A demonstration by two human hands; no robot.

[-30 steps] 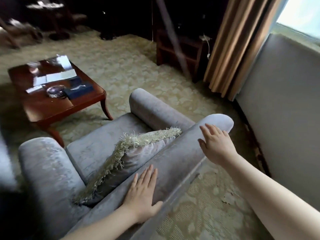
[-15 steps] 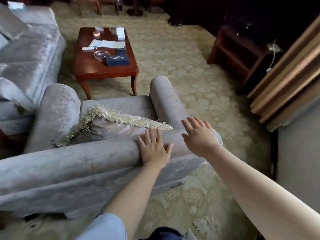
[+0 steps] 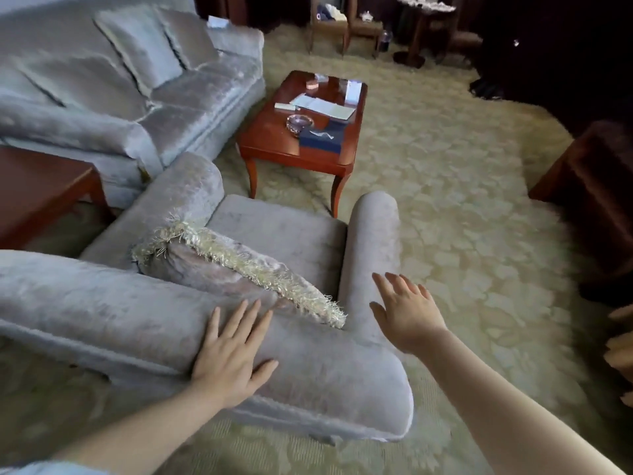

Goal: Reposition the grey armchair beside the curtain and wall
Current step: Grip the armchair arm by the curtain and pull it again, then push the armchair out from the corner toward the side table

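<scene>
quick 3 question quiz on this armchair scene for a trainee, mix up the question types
1. True or false: the left hand lies flat, fingers spread, on the backrest of the grey armchair.
2. Which rests in the armchair seat against the backrest? A) fringed cushion B) folded blanket C) open book
3. Fill in: the right hand is open above the chair's right ____, gripping nothing.

Key: 1 true; 2 A; 3 armrest
</scene>
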